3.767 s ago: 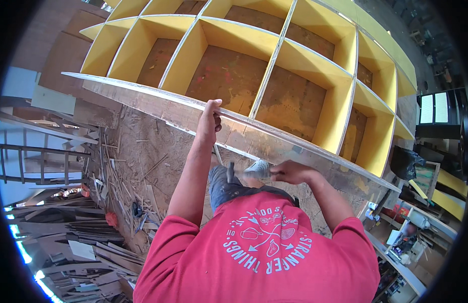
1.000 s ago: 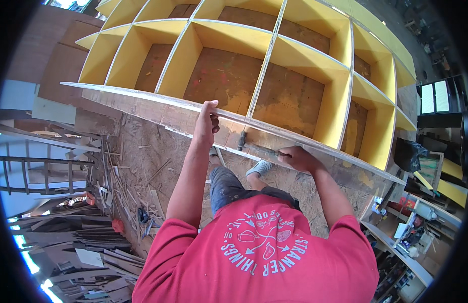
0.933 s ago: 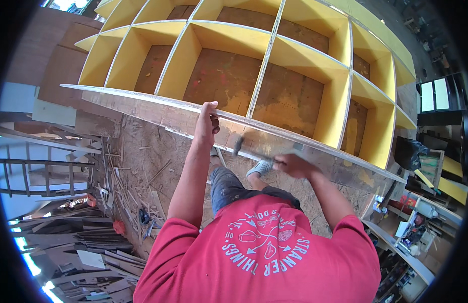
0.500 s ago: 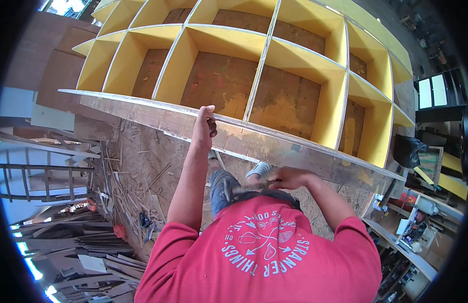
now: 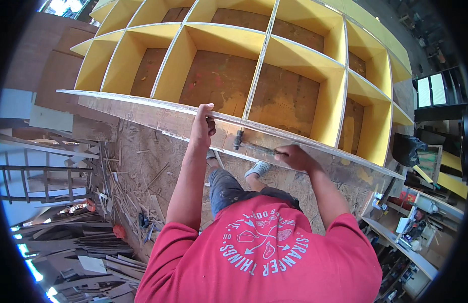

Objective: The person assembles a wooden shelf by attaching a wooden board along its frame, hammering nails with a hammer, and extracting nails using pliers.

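Note:
A large wooden grid frame with yellow-painted partitions stands in front of me, with a long bare side board facing me. At the upper edge of that board, my left hand is closed, thumb over the edge and fingers curled against the outer face. My right hand is wrapped round the handle of a hammer. The hammer's dark head is at the board's outer face, just below the end of a partition and right of my left hand. Whether the head touches the wood, I cannot tell.
Wood strips and scraps litter the dusty floor at left, near stacked boards. Brown panels lean at far left. On the right, a workbench shelf holds tools, beside a black plastic bag.
My right hand has swung the hammer up and forward, from near my waist to the side board. My left hand keeps its place on the board's edge.

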Available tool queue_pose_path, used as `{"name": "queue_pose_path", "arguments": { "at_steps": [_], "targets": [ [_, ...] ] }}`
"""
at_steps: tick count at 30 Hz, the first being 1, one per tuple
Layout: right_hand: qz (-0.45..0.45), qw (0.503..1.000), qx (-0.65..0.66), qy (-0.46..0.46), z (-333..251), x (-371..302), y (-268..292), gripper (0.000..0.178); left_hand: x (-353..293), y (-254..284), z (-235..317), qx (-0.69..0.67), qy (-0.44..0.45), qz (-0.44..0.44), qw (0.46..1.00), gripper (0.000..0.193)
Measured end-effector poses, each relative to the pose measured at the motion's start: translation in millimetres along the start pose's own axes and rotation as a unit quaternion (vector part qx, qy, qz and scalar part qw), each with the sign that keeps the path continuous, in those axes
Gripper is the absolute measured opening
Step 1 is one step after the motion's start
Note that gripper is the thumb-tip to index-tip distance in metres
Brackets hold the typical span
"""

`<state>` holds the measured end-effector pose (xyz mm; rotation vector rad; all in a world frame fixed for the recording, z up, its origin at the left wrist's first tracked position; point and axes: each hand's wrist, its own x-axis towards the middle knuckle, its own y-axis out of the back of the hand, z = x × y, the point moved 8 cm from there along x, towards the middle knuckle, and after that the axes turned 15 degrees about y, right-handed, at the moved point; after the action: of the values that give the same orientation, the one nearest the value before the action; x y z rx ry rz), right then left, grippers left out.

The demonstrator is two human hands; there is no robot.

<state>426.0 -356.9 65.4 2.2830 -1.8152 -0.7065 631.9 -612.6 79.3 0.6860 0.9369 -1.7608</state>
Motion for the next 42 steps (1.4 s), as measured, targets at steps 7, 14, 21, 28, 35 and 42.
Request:
{"name": "queue_pose_path", "arguments": {
  "at_steps": [7, 14, 21, 28, 35, 42],
  "targets": [
    [-0.142, 0.987, 0.022, 0.071, -6, -10, -43, 0.034, -1, -2, -1, -0.006, 0.01, -0.004, 1.0, 0.036],
    [-0.053, 0.996, -0.019, 0.068, -18, -6, -42, 0.036, 1, -1, -1, -0.018, -0.001, -0.01, 1.0, 0.036],
    [0.045, 0.998, 0.032, 0.034, 9, 3, -23, 0.035, -3, -7, 1, -0.009, 0.001, -0.005, 1.0, 0.037],
    [-0.25, 0.967, 0.035, 0.036, -15, -14, -37, 0.033, -5, -6, -1, -0.011, 0.005, -0.007, 1.0, 0.039],
    [-0.159, 0.98, 0.019, 0.116, -34, -19, -62, 0.048, -1, 1, 0, -0.014, 0.004, -0.003, 1.0, 0.039],
    [-0.019, 1.0, 0.021, 0.004, 1, 2, -26, 0.045, -2, -5, -1, -0.005, 0.006, 0.002, 1.0, 0.039]
  ]
}}
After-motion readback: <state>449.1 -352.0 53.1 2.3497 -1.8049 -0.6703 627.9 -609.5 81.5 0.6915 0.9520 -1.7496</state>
